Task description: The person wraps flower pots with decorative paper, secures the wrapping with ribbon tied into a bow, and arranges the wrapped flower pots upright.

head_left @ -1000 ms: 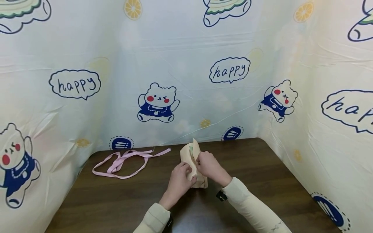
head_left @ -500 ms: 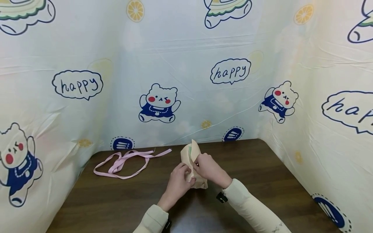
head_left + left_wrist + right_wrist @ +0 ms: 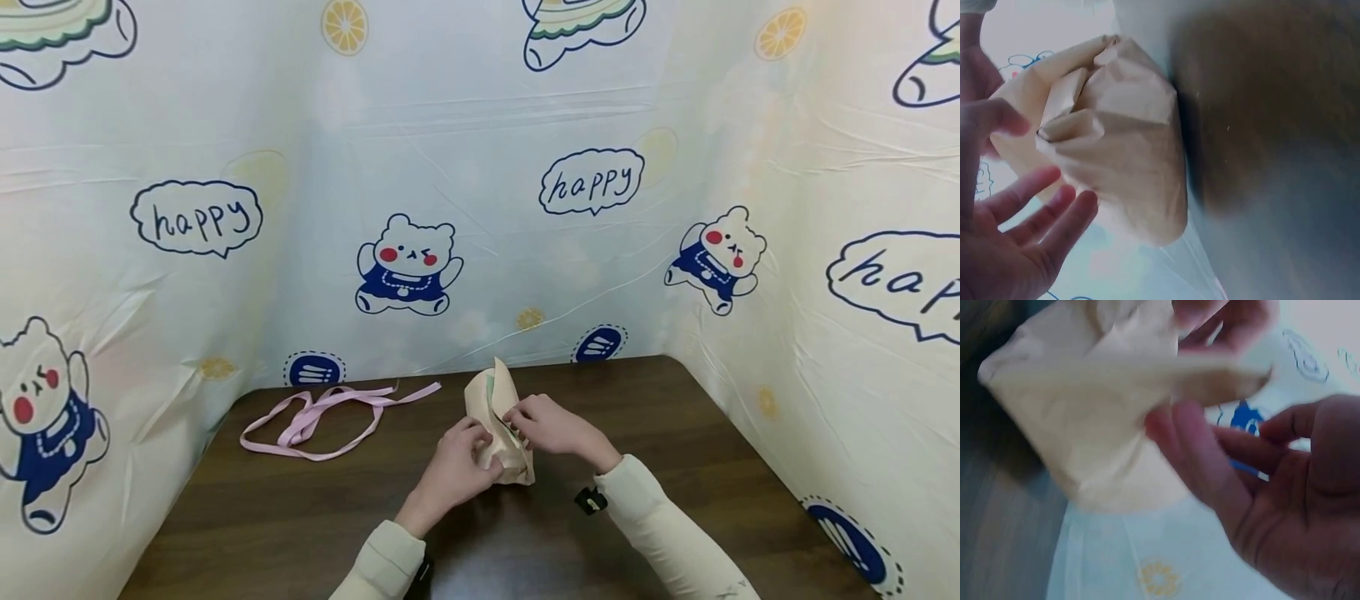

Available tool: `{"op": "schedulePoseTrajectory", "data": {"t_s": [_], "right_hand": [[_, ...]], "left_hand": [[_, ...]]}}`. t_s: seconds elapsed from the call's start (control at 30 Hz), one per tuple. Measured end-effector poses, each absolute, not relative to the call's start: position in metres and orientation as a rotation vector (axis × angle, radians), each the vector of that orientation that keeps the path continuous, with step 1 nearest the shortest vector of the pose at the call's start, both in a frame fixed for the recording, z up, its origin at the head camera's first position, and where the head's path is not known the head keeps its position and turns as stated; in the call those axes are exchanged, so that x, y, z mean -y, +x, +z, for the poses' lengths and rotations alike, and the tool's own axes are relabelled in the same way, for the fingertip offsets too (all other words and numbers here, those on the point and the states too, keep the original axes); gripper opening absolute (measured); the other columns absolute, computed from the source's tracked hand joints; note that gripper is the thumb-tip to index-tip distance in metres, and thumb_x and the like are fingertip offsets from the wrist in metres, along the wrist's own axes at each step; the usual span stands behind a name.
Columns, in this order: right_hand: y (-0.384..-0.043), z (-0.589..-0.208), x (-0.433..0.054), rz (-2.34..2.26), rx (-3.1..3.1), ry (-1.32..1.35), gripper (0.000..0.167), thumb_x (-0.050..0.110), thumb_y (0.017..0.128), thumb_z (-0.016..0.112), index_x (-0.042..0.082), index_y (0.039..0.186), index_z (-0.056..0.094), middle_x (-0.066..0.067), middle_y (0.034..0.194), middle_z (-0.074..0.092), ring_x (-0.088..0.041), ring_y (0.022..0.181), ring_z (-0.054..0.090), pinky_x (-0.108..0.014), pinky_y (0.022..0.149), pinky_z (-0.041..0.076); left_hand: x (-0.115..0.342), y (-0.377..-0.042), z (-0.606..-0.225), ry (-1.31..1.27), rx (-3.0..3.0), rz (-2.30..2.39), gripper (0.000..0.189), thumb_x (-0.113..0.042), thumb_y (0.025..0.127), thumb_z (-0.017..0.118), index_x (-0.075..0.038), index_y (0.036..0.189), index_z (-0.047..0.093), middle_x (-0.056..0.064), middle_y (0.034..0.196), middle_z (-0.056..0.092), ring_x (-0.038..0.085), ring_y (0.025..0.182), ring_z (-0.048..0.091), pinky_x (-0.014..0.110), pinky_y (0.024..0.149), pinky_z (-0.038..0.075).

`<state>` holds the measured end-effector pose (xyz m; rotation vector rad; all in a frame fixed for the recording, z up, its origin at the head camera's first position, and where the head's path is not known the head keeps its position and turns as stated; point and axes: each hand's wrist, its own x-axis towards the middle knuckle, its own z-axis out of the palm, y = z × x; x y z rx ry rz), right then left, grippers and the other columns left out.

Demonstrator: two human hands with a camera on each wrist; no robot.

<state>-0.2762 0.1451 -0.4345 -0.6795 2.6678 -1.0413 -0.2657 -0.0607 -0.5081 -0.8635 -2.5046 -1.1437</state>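
Observation:
A bundle of beige wrapping paper (image 3: 483,400) stands on the table, with a pointed flap (image 3: 504,382) up at its top and a strip of pale green showing inside. What it wraps is hidden. My left hand (image 3: 453,467) is at its near left side; in the left wrist view the fingertips (image 3: 1085,203) lie against the paper, thumb and fingers apart around a fold (image 3: 1072,128). On the other side my right hand (image 3: 551,425) touches the paper's right edge. Its fingers (image 3: 1194,447) reach out straight against the flap in the right wrist view, the thumb standing away.
A loosely looped pink ribbon (image 3: 307,421) lies at the back left of the dark wooden table (image 3: 300,508). Behind and on both sides hangs a printed sheet (image 3: 495,275) with bears and "happy" bubbles. Each sleeve has a black device near its cuff.
My right hand has drawn back slightly to the right and its fingers have loosened, opening a gap along the paper's right edge. The left hand stays at nearly the same place.

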Motion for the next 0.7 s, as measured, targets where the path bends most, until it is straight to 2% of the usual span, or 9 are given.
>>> {"op": "schedulePoseTrajectory", "data": {"t_s": [0.1, 0.2, 0.3, 0.4, 0.53, 0.7], "right_hand": [[-0.282, -0.438, -0.155, -1.087, -2.571, -0.706, 0.031, 0.008, 0.107, 0.044, -0.004, 0.123, 0.068, -0.010, 0.101, 0.071, -0.026, 0.081, 0.070, -0.034, 0.066, 0.060], [-0.287, -0.445, -0.162, -1.083, -2.551, -0.785, 0.029, 0.004, 0.104, 0.053, -0.005, 0.129, 0.064, -0.013, 0.109, 0.070, -0.023, 0.088, 0.069, -0.036, 0.073, 0.061], [-0.291, -0.452, -0.164, -1.055, -2.590, -0.855, 0.034, 0.005, 0.098, 0.065, -0.005, 0.130, 0.063, -0.010, 0.107, 0.070, -0.016, 0.088, 0.066, -0.034, 0.078, 0.060], [-0.294, -0.456, -0.165, -1.032, -2.631, -0.871, 0.043, 0.006, 0.093, 0.073, -0.004, 0.133, 0.062, -0.005, 0.105, 0.069, -0.012, 0.087, 0.063, -0.029, 0.079, 0.057], [-0.299, -0.460, -0.164, -1.022, -2.642, -0.879, 0.058, 0.008, 0.088, 0.080, -0.002, 0.141, 0.057, -0.004, 0.101, 0.066, -0.012, 0.083, 0.061, -0.024, 0.074, 0.055], [-0.305, -0.465, -0.163, -1.010, -2.641, -0.899, 0.072, 0.020, 0.084, 0.085, -0.001, 0.146, 0.052, -0.003, 0.097, 0.066, -0.012, 0.076, 0.059, -0.024, 0.068, 0.052]], "left_hand": [[0.066, -0.268, -0.507, -0.913, 2.523, -1.172, 0.017, -0.013, 0.077, 0.074, -0.008, 0.093, 0.071, 0.002, 0.101, 0.062, 0.018, 0.084, 0.063, 0.029, 0.070, 0.054], [0.070, -0.271, -0.508, -0.966, 2.526, -1.205, 0.020, -0.005, 0.076, 0.070, -0.006, 0.096, 0.072, 0.004, 0.102, 0.062, 0.021, 0.088, 0.067, 0.038, 0.076, 0.059], [0.074, -0.274, -0.510, -1.026, 2.507, -1.241, 0.023, 0.003, 0.077, 0.070, -0.003, 0.099, 0.074, 0.006, 0.102, 0.063, 0.024, 0.091, 0.067, 0.044, 0.079, 0.059], [0.077, -0.276, -0.511, -1.068, 2.498, -1.252, 0.024, 0.004, 0.080, 0.073, -0.002, 0.103, 0.076, 0.006, 0.104, 0.063, 0.026, 0.093, 0.066, 0.045, 0.079, 0.059], [0.081, -0.277, -0.512, -1.071, 2.508, -1.340, 0.026, 0.006, 0.083, 0.073, 0.000, 0.108, 0.076, 0.008, 0.107, 0.064, 0.027, 0.096, 0.065, 0.045, 0.084, 0.059], [0.084, -0.278, -0.511, -0.998, 2.503, -1.458, 0.027, 0.009, 0.083, 0.073, 0.001, 0.108, 0.075, 0.011, 0.108, 0.066, 0.027, 0.098, 0.068, 0.043, 0.087, 0.059]]}}
